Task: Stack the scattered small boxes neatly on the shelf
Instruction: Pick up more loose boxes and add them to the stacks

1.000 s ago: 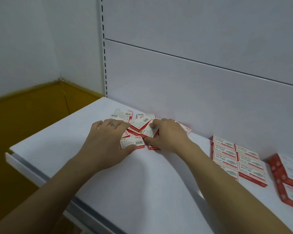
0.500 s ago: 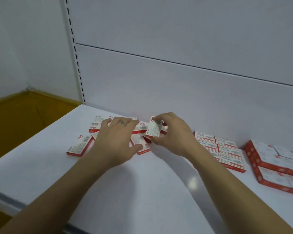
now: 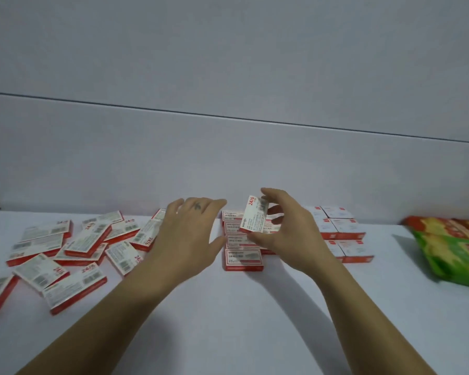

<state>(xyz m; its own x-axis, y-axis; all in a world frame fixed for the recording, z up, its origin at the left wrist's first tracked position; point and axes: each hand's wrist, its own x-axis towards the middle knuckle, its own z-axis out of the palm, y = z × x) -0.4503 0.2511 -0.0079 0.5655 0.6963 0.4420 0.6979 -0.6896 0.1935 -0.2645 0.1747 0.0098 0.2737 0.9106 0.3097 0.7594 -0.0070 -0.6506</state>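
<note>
While the right hand [image 3: 287,235] pinches one box [image 3: 256,215], the left hand [image 3: 188,234], spread open, hides some scattered boxes [image 3: 73,247].

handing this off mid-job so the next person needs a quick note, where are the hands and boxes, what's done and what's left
Left hand: open, fingers spread, holding nothing, between the scattered boxes and the neat column.
Right hand: pinches one small box, tilted on end above the neat column.
Done: that column lies lined up flat on the shelf; more tidy boxes sit to its right.
Left: set the held box down in line, then gather the scattered boxes, which lie crooked and overlapping on the left side.
</note>
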